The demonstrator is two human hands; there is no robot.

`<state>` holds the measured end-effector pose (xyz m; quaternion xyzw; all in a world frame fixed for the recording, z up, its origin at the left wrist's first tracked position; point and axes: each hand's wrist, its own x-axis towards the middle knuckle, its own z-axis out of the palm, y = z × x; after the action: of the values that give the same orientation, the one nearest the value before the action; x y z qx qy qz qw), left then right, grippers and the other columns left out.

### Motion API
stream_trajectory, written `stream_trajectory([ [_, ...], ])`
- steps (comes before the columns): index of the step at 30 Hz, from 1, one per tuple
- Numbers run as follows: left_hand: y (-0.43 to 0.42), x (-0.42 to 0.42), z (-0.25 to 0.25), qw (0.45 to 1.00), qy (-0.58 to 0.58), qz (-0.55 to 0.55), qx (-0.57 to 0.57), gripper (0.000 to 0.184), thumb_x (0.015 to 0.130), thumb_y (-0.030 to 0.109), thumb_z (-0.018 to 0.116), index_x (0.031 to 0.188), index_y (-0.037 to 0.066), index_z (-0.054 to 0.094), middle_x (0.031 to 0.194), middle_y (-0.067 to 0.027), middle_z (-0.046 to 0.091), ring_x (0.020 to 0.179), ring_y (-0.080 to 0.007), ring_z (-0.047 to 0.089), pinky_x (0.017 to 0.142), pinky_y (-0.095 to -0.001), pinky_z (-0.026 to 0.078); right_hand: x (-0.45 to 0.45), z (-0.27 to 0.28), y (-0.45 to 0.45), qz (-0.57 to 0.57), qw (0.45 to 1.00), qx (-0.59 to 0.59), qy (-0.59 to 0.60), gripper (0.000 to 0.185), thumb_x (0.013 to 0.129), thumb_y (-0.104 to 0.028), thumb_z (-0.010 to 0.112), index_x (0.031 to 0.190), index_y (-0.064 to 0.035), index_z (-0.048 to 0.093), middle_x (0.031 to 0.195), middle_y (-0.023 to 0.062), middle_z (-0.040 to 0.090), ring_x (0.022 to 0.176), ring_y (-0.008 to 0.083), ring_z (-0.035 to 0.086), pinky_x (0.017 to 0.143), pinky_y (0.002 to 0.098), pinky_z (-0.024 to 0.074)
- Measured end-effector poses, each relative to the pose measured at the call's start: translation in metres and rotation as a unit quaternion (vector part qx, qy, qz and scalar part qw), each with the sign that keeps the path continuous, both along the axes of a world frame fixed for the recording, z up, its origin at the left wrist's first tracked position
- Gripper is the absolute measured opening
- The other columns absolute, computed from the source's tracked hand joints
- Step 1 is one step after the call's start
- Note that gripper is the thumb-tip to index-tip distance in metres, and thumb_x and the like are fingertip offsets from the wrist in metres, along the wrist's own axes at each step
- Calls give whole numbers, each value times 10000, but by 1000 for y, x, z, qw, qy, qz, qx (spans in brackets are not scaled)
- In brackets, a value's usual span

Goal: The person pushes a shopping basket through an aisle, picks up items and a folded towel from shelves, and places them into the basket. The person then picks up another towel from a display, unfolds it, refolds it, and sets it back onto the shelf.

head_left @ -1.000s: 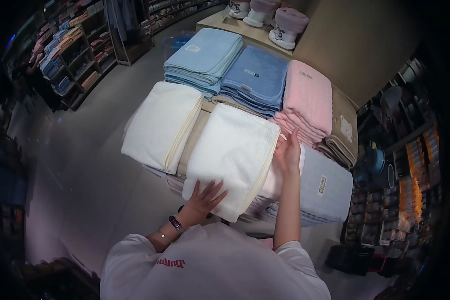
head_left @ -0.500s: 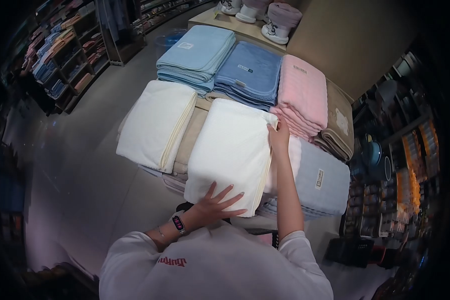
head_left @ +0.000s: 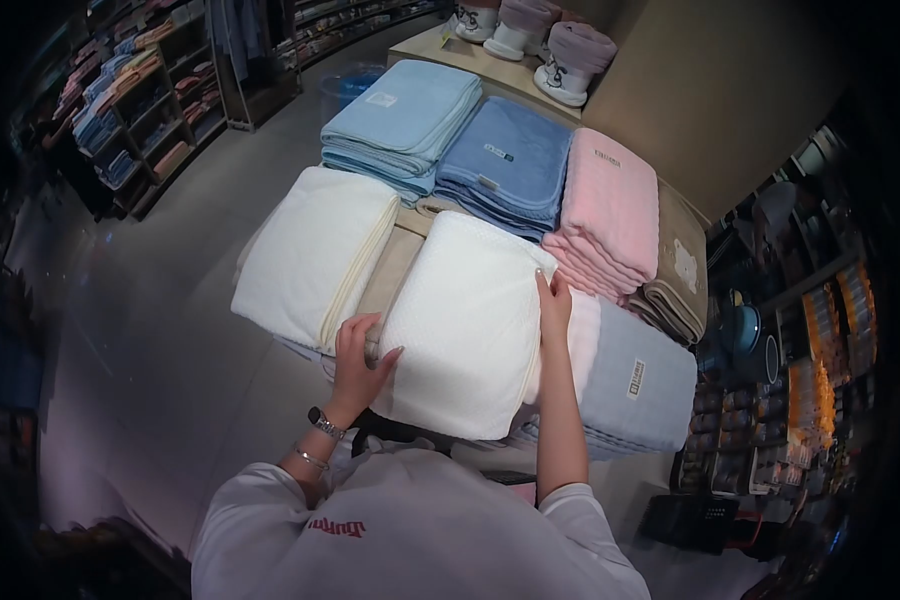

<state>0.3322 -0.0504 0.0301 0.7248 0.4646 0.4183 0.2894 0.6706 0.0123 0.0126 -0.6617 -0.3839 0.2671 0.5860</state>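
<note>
A folded white towel lies on the display in front of me, its cream edging along the right side. My right hand pinches the towel's upper right corner between thumb and fingers. At the towel's lower left edge is my left hand, fingers apart and curved, thumb by the white cloth and fingertips over a beige towel. Another folded white towel lies to the left. A grey-blue towel stack sits right of my right forearm.
Behind are stacks of light blue, blue and pink towels, with a brown one beside them. Rolled towels in white holders stand on a wooden ledge. Shelves are at left; hanging goods at right.
My left hand has moved from the top of the white towel to its left edge. My right hand went from open beside the corner to pinching it. The view has shifted slightly.
</note>
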Motion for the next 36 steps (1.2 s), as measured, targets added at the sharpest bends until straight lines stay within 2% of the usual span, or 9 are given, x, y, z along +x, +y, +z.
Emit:
stream_trajectory([
  [4, 17, -18, -1, 895, -112, -141, -407, 444, 843, 152, 623, 1206, 37, 394, 1087, -90, 477, 990, -141, 529, 808, -268, 443, 3, 4, -3, 41, 996, -41, 65, 446, 841, -261, 612, 1151, 52, 539, 1004, 106, 622, 897, 141, 552, 791, 233, 421],
  [11, -1, -22, -8, 874, -108, -121, -458, 561, 829, 238, 649, 1255, 49, 338, 1156, -127, 500, 1007, -152, 530, 831, -286, 444, -14, 27, -27, 115, 974, -14, 195, 431, 850, -154, 596, 1224, 23, 478, 1107, 88, 575, 967, 144, 537, 831, 257, 427],
  [18, 24, -26, 68, 909, -70, -307, -273, 574, 794, 264, 680, 1257, 31, 433, 1211, -127, 522, 1086, -208, 511, 915, -327, 408, -42, 98, -32, 47, 983, 90, 155, 433, 824, -30, 563, 1228, 20, 416, 1089, 103, 577, 945, 149, 575, 816, 251, 453],
  [22, 85, -15, 127, 883, -25, -342, -321, 603, 781, 199, 696, 1272, 3, 404, 1180, -131, 535, 1098, -196, 504, 921, -326, 416, -4, 178, 9, 104, 970, 146, 163, 410, 801, 3, 559, 1194, 37, 445, 1061, 111, 593, 923, 158, 595, 804, 255, 467],
  [24, 135, 7, 150, 876, -133, -392, -249, 605, 783, 175, 687, 1268, -34, 392, 1180, -145, 533, 1081, -197, 520, 926, -321, 413, 17, 224, 45, 120, 966, 197, 115, 402, 796, 4, 564, 1184, 32, 460, 1049, 109, 599, 905, 163, 603, 803, 253, 468],
  [30, 332, 102, 240, 963, -15, -200, 181, 526, 739, 227, 705, 1192, 57, 498, 1057, -163, 595, 1099, -266, 504, 893, -337, 412, 70, 344, 114, 109, 891, 438, -48, 384, 829, 15, 555, 1194, -40, 449, 1122, 39, 538, 1060, 167, 524, 918, 275, 425],
  [33, 401, 151, 233, 974, -95, -110, 172, 470, 808, 180, 635, 1241, 152, 452, 1146, -136, 544, 1155, -274, 446, 929, -362, 393, 63, 335, 123, 125, 878, 458, -65, 446, 792, 33, 626, 1195, -56, 456, 1134, 43, 534, 1055, 150, 518, 912, 268, 420],
  [34, 417, 162, 222, 954, -221, -200, 9, 461, 841, 151, 588, 1267, 185, 413, 1208, -124, 495, 1167, -276, 431, 934, -368, 398, 50, 321, 126, 57, 884, 427, -182, 416, 816, 1, 617, 1196, -54, 458, 1140, 56, 538, 1064, 141, 507, 913, 272, 416],
  [36, 415, 163, 216, 810, -430, -331, -221, 466, 918, 96, 460, 1336, 226, 303, 1330, -96, 378, 1187, -242, 420, 944, -359, 415, 37, 275, 130, 61, 906, 380, -175, 408, 807, -52, 637, 1178, -47, 465, 1187, 84, 526, 1097, 159, 490, 935, 289, 389],
])
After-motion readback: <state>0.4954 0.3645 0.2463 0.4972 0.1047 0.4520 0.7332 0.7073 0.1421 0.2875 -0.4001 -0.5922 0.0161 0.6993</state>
